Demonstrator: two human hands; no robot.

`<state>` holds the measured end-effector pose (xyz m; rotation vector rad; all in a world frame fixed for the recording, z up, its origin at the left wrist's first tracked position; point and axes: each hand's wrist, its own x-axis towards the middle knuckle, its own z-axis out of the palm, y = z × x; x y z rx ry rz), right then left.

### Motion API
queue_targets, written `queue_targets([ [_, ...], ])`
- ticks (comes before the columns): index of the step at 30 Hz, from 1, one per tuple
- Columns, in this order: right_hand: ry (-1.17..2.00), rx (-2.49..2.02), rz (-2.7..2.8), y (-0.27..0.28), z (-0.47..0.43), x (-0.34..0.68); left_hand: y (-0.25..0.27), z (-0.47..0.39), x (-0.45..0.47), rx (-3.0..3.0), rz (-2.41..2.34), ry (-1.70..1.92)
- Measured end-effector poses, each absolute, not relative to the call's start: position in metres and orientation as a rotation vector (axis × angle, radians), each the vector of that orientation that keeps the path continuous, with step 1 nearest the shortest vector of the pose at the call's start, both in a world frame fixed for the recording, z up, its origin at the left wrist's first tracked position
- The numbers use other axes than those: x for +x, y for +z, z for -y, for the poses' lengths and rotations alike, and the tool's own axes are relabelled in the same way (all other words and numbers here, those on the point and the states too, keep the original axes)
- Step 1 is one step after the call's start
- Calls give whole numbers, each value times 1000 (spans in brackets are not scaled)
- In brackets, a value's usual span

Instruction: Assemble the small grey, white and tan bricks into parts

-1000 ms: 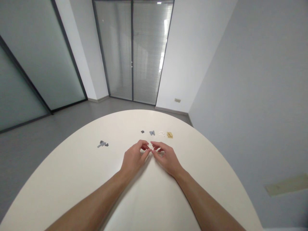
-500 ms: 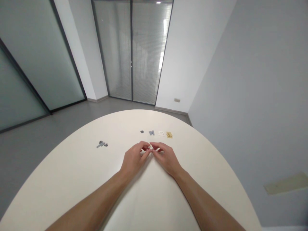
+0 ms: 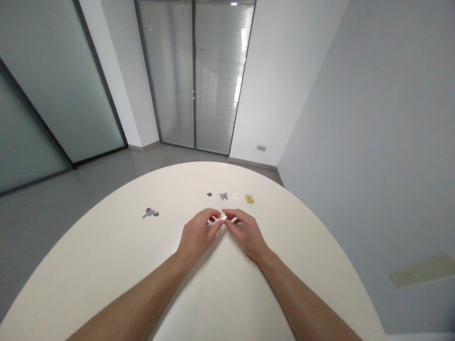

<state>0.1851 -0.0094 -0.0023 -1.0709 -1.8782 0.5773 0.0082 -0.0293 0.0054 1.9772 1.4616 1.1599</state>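
Between the fingertips of both hands is a small white piece (image 3: 223, 216), perhaps a toy building brick; its exact shape is too small to make out. My left hand (image 3: 199, 230) grips it from the left with bent fingers and thumb. From the right, my right hand (image 3: 246, 232) pinches the same piece. Just beyond the hands lie a dark piece (image 3: 209, 194), blue-grey pieces (image 3: 223, 196), several white pieces (image 3: 238, 197) and tan pieces (image 3: 250, 199), in a row.
All of this is on a round white table (image 3: 106, 265). At its left lies a small heap of grey and dark pieces (image 3: 150, 213). Past the far edge are a glass door (image 3: 213, 85) and a white wall (image 3: 284, 71).
The white piece looks slightly turned between the fingertips, its surface brighter now. Both hands keep almost the same place, and the pieces on the table have not moved.
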Motion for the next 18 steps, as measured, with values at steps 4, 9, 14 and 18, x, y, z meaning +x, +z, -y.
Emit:
queue_targets([
  [4,575,-1079,1863,-4,8,184,5,29,8,1971,-1472,1142],
  [9,586,-1092,1845,-3,8,184,7,30,9,1972,-1461,1122],
  [14,588,-1104,1846,1,11,183,9,31,10,1959,-1452,1086],
  [18,583,-1082,1862,5,12,182,9,31,9,1934,-1486,1083],
])
